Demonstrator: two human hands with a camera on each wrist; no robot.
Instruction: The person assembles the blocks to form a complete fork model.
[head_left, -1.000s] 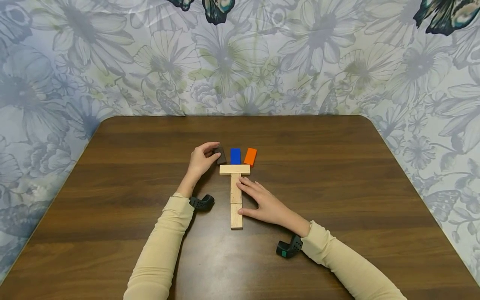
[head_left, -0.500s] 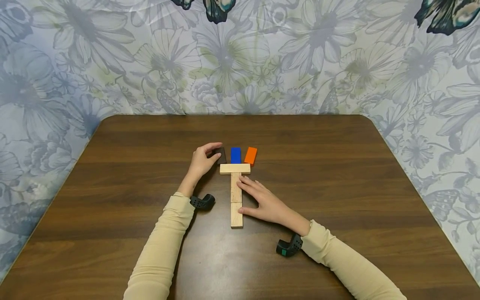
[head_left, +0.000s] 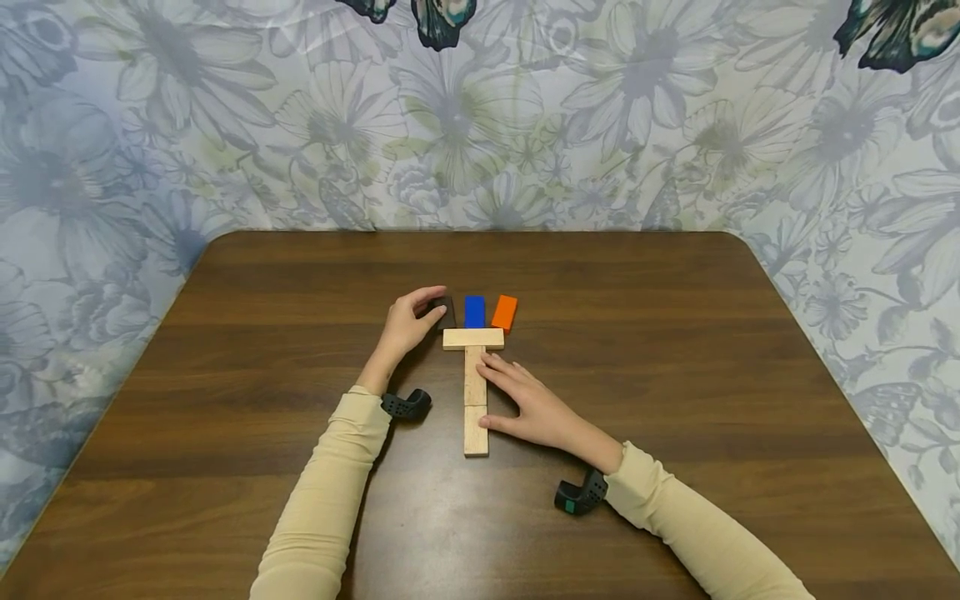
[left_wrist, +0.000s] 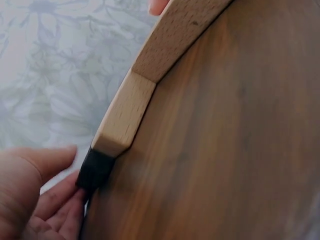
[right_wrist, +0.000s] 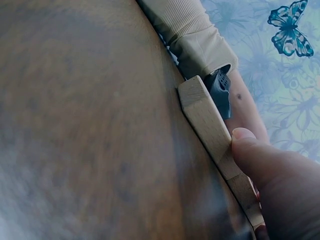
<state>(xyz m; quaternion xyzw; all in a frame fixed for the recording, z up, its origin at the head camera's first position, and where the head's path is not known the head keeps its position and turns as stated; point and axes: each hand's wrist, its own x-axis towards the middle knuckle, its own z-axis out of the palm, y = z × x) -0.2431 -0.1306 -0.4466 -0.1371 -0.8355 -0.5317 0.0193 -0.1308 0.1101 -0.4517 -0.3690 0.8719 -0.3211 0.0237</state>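
My left hand [head_left: 405,325] pinches a small black block [head_left: 449,313] between thumb and fingers; part of the block hides behind them. To its right lie a blue block [head_left: 475,312] and a slanted orange block [head_left: 505,313]. Below these, a plain wooden block [head_left: 473,339] lies crosswise. Two more plain blocks, an upper one [head_left: 474,383] and a lower one [head_left: 476,433], run end to end from it, making a T. My right hand [head_left: 536,408] touches their right side with outspread fingers and thumb. The right wrist view shows the thumb [right_wrist: 245,142] against a plain block.
Everything lies on a brown wooden table [head_left: 637,333] with rounded far corners. Behind it hangs a floral, butterfly-patterned wall covering [head_left: 502,125]. A black camera band sits on each wrist, left band [head_left: 407,406] and right band [head_left: 582,493].
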